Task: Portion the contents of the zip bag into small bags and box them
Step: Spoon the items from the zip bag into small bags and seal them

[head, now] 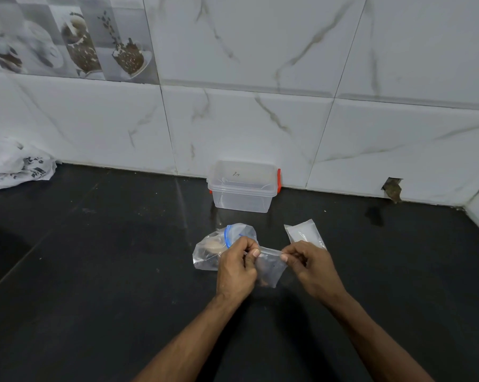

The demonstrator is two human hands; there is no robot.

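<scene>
I have a small bag (270, 267) pinched at its top edge, my left hand (237, 267) gripping one corner of the mouth between thumb and fingertips and my right hand (311, 264) gripping the other, so the strip is stretched taut between them, just above the dark counter (95, 271). Something dark sits low inside it; I cannot make out what it is. The film is thin, clear and limp, so it will sag and fold wherever I am not holding it, and it feels like something that slips if I ease my pinch. The top seam is the place to hold: stiffer than the body, and it keeps the load hanging below. The zip bag (216, 248) with its blue closure lies just behind my left hand, slumped open with brownish contents still in it. A stack of empty small bags (304, 231) lies just beyond my right hand. The box (243, 187), clear with red clips, stands well back against the tiled wall; whether a lid is on it I cannot tell.
</scene>
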